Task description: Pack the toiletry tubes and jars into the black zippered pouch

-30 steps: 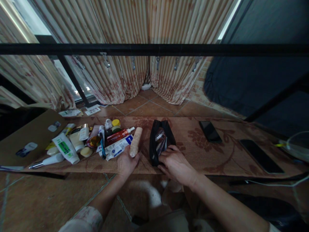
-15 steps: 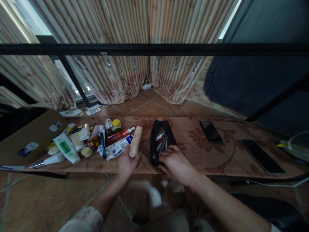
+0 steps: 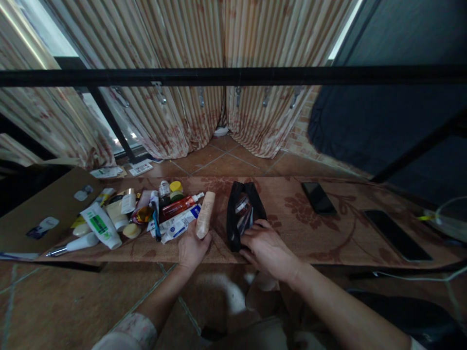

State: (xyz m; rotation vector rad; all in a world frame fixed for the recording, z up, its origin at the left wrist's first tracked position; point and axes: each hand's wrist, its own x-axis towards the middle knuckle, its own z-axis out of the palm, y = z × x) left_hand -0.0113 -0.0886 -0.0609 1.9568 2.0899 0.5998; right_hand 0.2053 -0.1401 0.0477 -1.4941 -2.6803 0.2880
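Note:
My left hand (image 3: 193, 248) is closed round the lower end of a beige cosmetic bottle (image 3: 206, 214), which tilts slightly to the right. A black pouch (image 3: 233, 228) stands with its top gaping, and a few small items show inside. Closed on the pouch's near right edge is my right hand (image 3: 268, 245); its fingertips are partly hidden. To the left of the bottle lie a red spray bottle (image 3: 178, 207), a white and blue tube (image 3: 180, 226), a yellow-lidded jar (image 3: 176, 186) and a white and green tube (image 3: 100, 225), among several other toiletries.
Two dark phones, one farther back (image 3: 318, 198) and one nearer (image 3: 397, 236), lie on the patterned cloth (image 3: 288, 233) at the right. A cardboard box (image 3: 54, 204) stands at the left end. Behind the surface, a black rail (image 3: 233, 77) crosses before striped curtains (image 3: 182, 116).

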